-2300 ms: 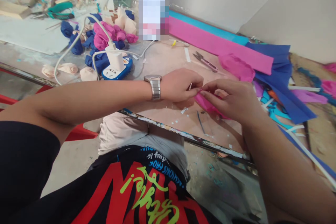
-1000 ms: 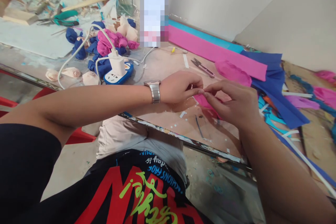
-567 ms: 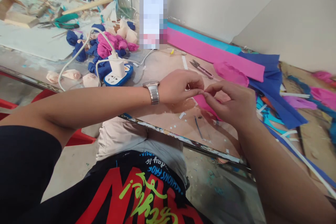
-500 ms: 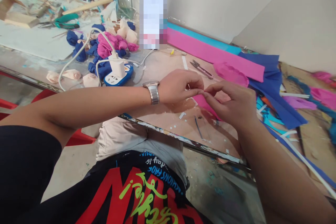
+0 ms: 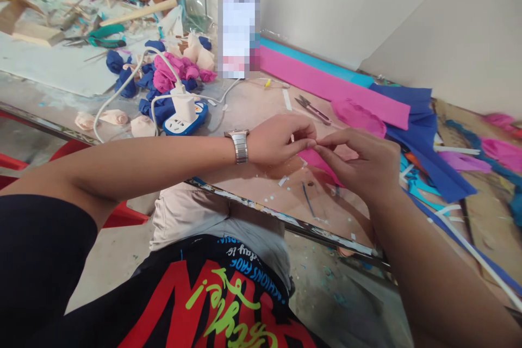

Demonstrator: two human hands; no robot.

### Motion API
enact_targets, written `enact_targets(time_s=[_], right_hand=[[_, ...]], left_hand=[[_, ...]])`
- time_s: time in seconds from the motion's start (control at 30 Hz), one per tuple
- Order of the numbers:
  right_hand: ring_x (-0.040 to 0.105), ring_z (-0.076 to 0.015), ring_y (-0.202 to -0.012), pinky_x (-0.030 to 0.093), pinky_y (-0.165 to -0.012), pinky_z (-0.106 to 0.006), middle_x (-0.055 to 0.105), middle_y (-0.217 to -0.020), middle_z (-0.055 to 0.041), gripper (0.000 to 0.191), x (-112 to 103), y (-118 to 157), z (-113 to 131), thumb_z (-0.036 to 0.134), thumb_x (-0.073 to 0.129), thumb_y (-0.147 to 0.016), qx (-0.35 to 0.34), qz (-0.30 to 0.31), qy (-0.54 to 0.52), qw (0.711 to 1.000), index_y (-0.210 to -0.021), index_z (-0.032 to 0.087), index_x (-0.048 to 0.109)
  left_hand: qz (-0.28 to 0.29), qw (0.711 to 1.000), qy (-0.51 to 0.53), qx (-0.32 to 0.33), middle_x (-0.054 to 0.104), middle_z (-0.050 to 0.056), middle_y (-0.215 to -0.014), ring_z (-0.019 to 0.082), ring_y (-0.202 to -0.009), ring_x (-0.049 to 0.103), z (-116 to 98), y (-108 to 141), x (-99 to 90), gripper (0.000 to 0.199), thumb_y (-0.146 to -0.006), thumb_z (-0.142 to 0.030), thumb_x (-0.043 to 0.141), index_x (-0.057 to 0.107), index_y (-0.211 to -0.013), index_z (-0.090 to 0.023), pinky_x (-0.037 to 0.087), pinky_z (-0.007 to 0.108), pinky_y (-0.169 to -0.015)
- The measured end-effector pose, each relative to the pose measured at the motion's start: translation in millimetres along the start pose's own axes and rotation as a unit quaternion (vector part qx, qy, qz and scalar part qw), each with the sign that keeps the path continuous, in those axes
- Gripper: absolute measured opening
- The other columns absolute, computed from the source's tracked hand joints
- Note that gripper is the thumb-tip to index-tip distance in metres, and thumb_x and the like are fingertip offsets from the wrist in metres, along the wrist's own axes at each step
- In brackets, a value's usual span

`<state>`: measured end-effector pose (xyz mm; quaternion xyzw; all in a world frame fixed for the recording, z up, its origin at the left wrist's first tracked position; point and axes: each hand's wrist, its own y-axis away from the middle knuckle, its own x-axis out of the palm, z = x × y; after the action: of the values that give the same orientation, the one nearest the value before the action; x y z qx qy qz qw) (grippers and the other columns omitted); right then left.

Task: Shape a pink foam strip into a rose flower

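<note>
Both hands meet above the table, pinching a piece of pink crepe paper (image 5: 320, 163) along its upper edge. My left hand (image 5: 281, 138), with a metal watch (image 5: 240, 147) at the wrist, has thumb and forefinger closed on it. From the other side my right hand (image 5: 359, 160) pinches the same edge, its fingertips touching those of my left. The paper hangs down below the fingers, partly hidden by my right hand. Just beyond the hands lie thread snips (image 5: 313, 110) and a loose sheet of pink crepe paper (image 5: 359, 115).
Left of my hands, a power strip (image 5: 185, 124) with a plugged-in charger sits by rolled paper flowers (image 5: 169, 72). A phone (image 5: 238, 32) stands upright against a bottle. Long pink strips (image 5: 334, 84) and dark blue paper (image 5: 438, 157) lie right. Green-handled pliers (image 5: 104, 37) lie far left.
Hardly anything differs. Both hands keep their pinch on the pink crepe paper, with small finger shifts, and the view has tilted very slightly.
</note>
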<state>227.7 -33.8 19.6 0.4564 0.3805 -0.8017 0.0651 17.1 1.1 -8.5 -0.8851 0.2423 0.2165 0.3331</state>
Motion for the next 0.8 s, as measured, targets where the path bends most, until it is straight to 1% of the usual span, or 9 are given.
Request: enact_targets(time_s=[0.1,0.23,0.5,0.67,0.8], right_hand=[[0.072,-0.0227,-0.074,0.054,-0.062,-0.037,0.077,-0.085,-0.0006,0.007,0.2,0.8,-1.3,0.037,0.074,-0.087,0.003,0.003,0.007,1.000,-0.092,0.033,0.072],[0.072,-0.0221,-0.073,0.055,-0.064,-0.037,0.077,-0.085,-0.0004,0.007,0.2,1.6,-1.6,0.037,0.074,-0.087,0.003,-0.004,0.010,1.000,-0.092,0.033,0.072],[0.072,-0.0227,-0.074,0.055,-0.064,-0.038,0.077,-0.087,0.0002,0.009,-0.5,1.0,-0.3,0.032,0.073,-0.087,-0.002,-0.008,0.008,1.000,-0.096,0.033,0.072],[0.072,-0.0247,-0.080,0.056,-0.069,-0.041,0.077,-0.089,-0.0006,0.007,-0.1,-0.6,0.9,0.032,0.072,-0.088,-0.008,-0.013,-0.001,1.000,-0.095,0.033,0.072],[0.071,-0.0230,-0.073,0.054,-0.066,-0.039,0.076,-0.084,-0.0008,0.002,-0.9,-0.3,0.6,0.033,0.071,-0.088,-0.009,-0.011,0.020,1.000,-0.090,0.032,0.071]], left_hand=[[0.014,1.000,0.012,-0.003,0.065,0.003,-0.081,0.014,-0.074,0.056,1.2,-0.4,0.5,0.025,-0.096,-0.036,0.050,0.062,-0.086,-0.017,0.045,0.029,-0.073],[0.028,0.999,0.038,-0.022,0.065,0.003,-0.081,0.014,-0.075,0.055,3.5,-1.2,0.7,0.028,-0.096,-0.040,0.050,0.063,-0.086,-0.017,0.044,0.029,-0.073],[0.028,0.996,0.083,-0.036,0.065,0.003,-0.082,0.013,-0.075,0.055,5.1,-2.5,1.0,0.031,-0.096,-0.042,0.052,0.064,-0.085,-0.016,0.045,0.029,-0.074],[0.021,0.993,0.103,-0.046,0.065,0.003,-0.083,0.013,-0.078,0.057,7.0,-2.8,2.5,0.028,-0.095,-0.040,0.055,0.064,-0.085,-0.016,0.046,0.029,-0.074],[0.011,0.991,0.121,-0.052,0.067,0.004,-0.088,0.012,-0.078,0.058,4.4,-1.8,3.5,0.027,-0.094,-0.041,0.056,0.066,-0.093,-0.016,0.046,0.028,-0.073]])
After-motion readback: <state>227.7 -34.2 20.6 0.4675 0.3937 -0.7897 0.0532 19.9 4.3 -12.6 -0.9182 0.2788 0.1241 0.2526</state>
